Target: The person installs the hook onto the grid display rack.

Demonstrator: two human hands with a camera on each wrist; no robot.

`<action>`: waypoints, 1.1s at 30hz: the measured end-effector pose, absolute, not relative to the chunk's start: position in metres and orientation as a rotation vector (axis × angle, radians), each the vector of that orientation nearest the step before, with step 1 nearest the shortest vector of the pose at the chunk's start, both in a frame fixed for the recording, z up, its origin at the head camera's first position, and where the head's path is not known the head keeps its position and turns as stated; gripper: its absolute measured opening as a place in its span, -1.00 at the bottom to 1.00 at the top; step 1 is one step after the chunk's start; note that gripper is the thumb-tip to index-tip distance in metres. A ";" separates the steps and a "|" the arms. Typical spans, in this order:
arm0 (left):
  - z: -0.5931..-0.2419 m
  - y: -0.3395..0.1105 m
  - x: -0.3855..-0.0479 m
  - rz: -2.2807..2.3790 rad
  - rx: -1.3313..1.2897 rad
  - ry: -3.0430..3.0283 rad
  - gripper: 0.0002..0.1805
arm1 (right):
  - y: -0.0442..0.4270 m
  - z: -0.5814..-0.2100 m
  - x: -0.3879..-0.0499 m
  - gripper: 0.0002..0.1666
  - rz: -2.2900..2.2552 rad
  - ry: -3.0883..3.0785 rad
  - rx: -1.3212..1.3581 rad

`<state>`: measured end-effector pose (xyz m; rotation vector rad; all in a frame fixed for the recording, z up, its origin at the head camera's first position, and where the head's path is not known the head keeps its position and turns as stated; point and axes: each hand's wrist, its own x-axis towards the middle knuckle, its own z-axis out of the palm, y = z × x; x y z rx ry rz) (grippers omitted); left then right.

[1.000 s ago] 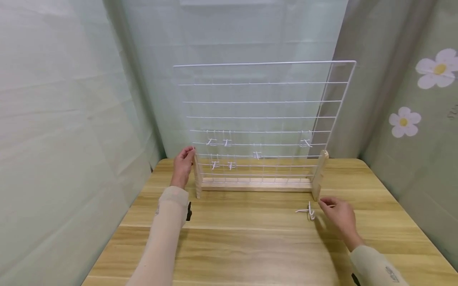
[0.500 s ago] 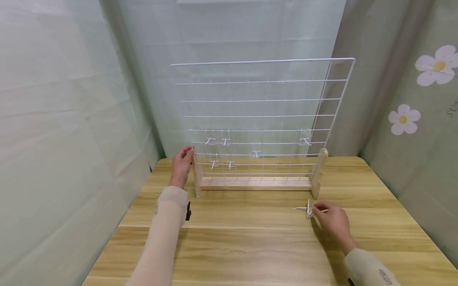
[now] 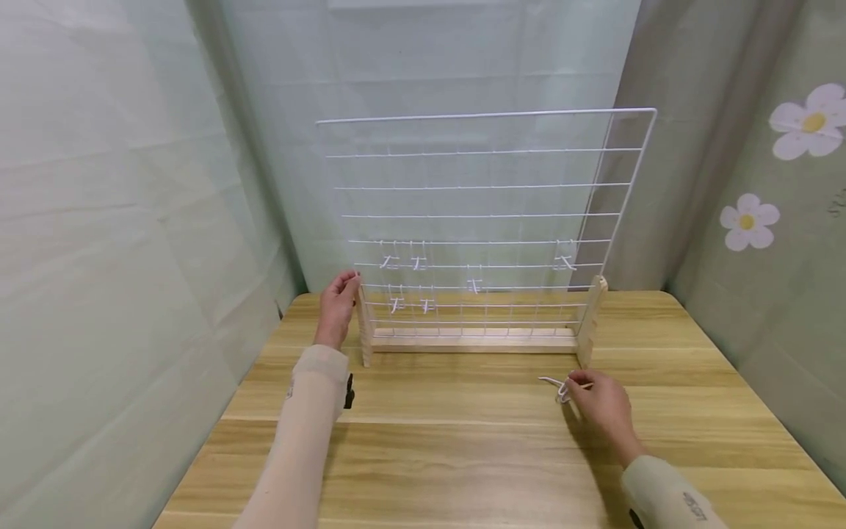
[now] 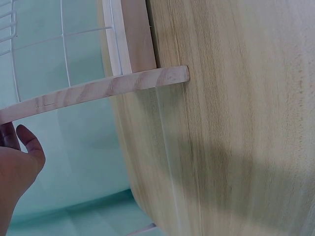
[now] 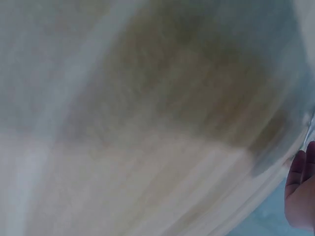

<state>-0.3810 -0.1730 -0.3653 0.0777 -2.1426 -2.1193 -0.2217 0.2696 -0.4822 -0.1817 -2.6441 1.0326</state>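
Note:
A white wire grid rack [image 3: 489, 215] stands upright in wooden end posts. My left hand [image 3: 336, 308] holds the rack at the top of its left post [image 3: 364, 327]; in the left wrist view that hand [image 4: 19, 167] meets the post [image 4: 98, 89] at the frame's edge. My right hand [image 3: 603, 404] pinches a white wire hook [image 3: 562, 389] just over the table, in front of the right post. In the right wrist view only some fingers of this hand [image 5: 301, 191] show, and a thin wire at their tips.
Several white hooks hang on the lower grid bars, one of them a double-wire hook [image 3: 474, 285] near the middle. Another hook [image 3: 565, 262] hangs at the right. Beneath is the wood-grain table [image 3: 463, 448]; pale curtains [image 3: 165, 220] enclose it.
My right hand has come left to the hook, which now tilts in its fingers after lying on the table. The left hand keeps its place at the left post.

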 end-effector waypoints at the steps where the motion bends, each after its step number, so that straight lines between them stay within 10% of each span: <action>1: -0.368 -0.174 -0.383 -2.121 0.071 -2.139 -0.57 | 0.272 -0.481 -0.223 -0.77 1.027 -2.647 -0.189; 33: -0.391 -0.175 -0.398 -2.053 0.023 -2.082 -0.55 | 0.289 -0.491 -0.244 -0.71 1.048 -2.688 -0.150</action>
